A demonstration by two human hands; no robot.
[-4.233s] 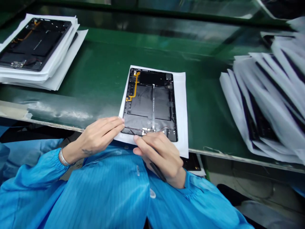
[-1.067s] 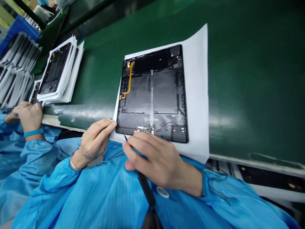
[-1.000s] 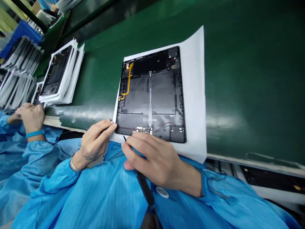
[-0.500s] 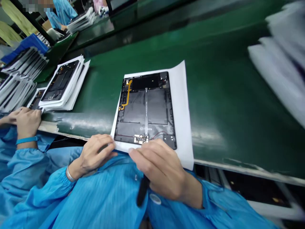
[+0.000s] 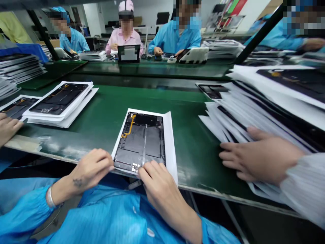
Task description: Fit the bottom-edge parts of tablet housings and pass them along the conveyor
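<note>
Beyond the green workbench point(image 5: 193, 149), a white pillar point(image 5: 93, 18) and pale walls.

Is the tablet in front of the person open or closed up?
Open: the tablet lies inside up, with its yellow ribbon cable and small circuit board in plain view.

Bright blue smock sleeves point(image 5: 26, 213), silvery bracelet point(image 5: 50, 197), pale oval buttons point(image 5: 150, 232)

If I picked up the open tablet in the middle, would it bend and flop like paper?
Probably not: the open tablet looks flat and straight-edged, so it should be stiff. It may be fragile, with its thin yellow ribbon cable and little circuit board uncovered. If pushed, it might slide on the smooth-looking white sheet.
</note>
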